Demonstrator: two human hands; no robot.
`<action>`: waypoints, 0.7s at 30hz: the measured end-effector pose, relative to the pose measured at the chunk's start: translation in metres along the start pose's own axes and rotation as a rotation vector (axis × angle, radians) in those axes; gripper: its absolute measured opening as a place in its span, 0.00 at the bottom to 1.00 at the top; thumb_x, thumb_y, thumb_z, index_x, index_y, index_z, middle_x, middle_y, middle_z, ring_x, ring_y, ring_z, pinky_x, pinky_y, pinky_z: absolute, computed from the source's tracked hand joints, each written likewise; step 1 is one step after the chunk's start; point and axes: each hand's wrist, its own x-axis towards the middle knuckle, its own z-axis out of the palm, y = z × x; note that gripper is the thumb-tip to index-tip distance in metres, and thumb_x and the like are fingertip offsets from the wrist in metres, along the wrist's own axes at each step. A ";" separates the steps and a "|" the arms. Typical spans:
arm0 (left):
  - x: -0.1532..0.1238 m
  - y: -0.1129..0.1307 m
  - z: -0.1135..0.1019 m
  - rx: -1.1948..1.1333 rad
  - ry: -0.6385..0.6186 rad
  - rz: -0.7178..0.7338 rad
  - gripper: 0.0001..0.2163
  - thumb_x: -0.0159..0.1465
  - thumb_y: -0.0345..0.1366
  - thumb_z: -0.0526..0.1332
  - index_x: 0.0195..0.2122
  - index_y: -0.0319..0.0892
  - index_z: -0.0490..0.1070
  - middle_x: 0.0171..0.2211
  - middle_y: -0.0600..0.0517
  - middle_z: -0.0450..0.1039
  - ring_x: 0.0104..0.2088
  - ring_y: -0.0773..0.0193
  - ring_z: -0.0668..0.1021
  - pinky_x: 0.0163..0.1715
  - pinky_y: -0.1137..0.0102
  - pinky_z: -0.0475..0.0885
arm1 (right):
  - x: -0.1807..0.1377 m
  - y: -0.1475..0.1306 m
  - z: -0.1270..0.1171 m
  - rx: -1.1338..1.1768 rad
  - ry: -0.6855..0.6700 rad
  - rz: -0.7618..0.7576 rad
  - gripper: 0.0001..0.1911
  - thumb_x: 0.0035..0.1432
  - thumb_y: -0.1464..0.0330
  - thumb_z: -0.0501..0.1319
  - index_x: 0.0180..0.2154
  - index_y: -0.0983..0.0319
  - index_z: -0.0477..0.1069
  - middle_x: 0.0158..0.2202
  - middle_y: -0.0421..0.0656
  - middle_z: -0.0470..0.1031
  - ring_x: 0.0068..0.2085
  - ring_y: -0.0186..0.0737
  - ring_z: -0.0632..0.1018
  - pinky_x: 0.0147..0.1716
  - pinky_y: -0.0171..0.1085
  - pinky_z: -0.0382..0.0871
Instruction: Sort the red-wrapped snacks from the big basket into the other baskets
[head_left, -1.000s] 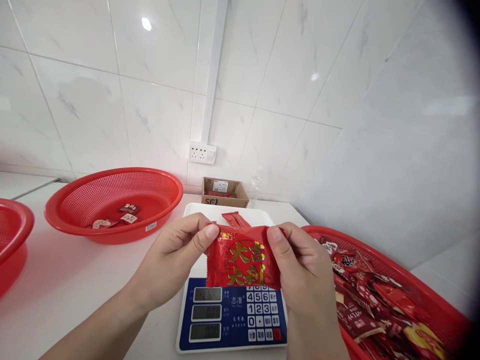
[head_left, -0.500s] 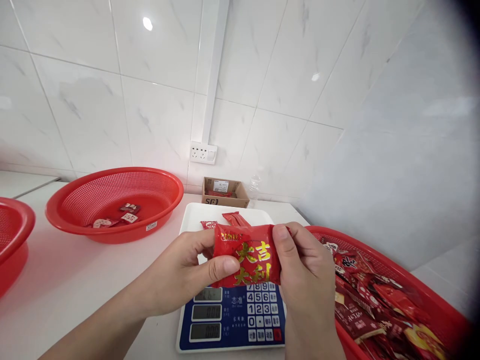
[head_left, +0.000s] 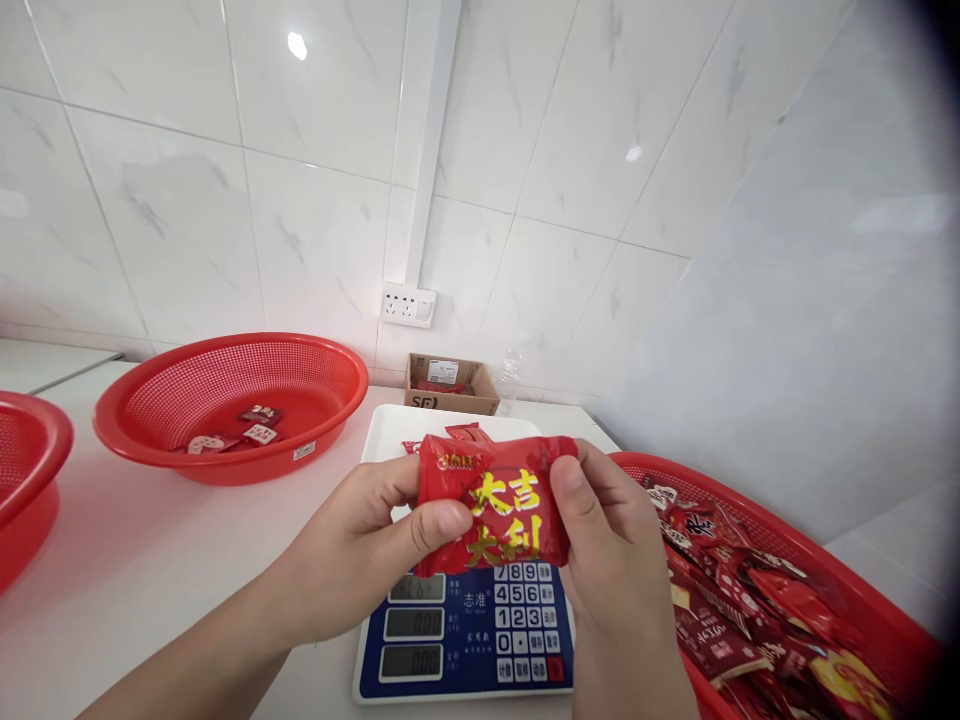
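1. One red packet (head_left: 517, 500) is stretched between both grips — left grip (head_left: 360, 550) pinching it, thumb over the front; right grip (head_left: 611, 530) pinching its other end.
2. Below both grips: scale (head_left: 472, 680).
3. Left of them: left basket (head_left: 225, 380), few packs (head_left: 260, 434) inside.
4. Right: right basket (head_left: 892, 610), many packs.
5. Beyond them, on the bench (head_left: 150, 540) — box (head_left: 450, 402).

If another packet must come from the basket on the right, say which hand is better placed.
Likely the right hand: it is nearer that basket; the left hand grips the far end of the red packet both hold.
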 end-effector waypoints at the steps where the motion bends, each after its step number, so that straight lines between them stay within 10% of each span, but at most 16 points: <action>1: 0.000 0.000 0.000 -0.023 0.016 -0.004 0.13 0.62 0.45 0.57 0.43 0.46 0.75 0.38 0.49 0.78 0.36 0.61 0.78 0.36 0.70 0.74 | 0.001 0.000 -0.001 0.012 -0.058 0.018 0.19 0.53 0.50 0.59 0.26 0.61 0.70 0.20 0.40 0.70 0.21 0.35 0.69 0.18 0.33 0.65; 6: 0.001 -0.003 -0.002 -0.139 0.043 -0.066 0.15 0.61 0.48 0.58 0.39 0.43 0.75 0.32 0.48 0.79 0.30 0.62 0.79 0.30 0.71 0.74 | 0.001 -0.002 -0.002 0.035 -0.233 0.104 0.22 0.52 0.49 0.59 0.31 0.61 0.75 0.21 0.43 0.74 0.22 0.40 0.74 0.21 0.37 0.72; 21: 0.001 -0.002 -0.008 0.138 0.025 0.059 0.17 0.59 0.50 0.59 0.27 0.41 0.73 0.23 0.52 0.69 0.26 0.66 0.70 0.26 0.73 0.68 | -0.006 -0.006 -0.003 -0.068 -0.084 0.019 0.19 0.56 0.52 0.58 0.35 0.61 0.76 0.27 0.46 0.77 0.30 0.44 0.77 0.28 0.39 0.74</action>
